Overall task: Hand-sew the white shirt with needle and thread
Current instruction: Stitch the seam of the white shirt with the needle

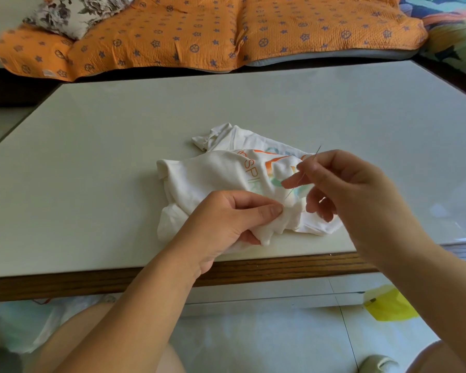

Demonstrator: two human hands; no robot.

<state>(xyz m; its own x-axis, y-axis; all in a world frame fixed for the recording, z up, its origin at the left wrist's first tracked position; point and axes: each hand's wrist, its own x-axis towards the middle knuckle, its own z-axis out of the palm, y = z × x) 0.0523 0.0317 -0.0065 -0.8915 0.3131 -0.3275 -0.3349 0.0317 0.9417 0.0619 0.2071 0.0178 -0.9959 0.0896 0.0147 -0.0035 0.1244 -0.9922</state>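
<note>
Pale table [119, 157] stood before me | orange quilt [199, 30] lay beyond it, floral pillow [73, 12] on its left end | yellow bag [390, 305] and slipper [378, 363] sat on floor, right

One head-worn view — wide-angle, looking forward and down over the table [113, 162], close above its near edge.

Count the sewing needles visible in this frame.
1. The needle is pinched by the right hand, its tip sticking up above the shirt on the table. Others could be hidden in the shirt's folds.
</note>
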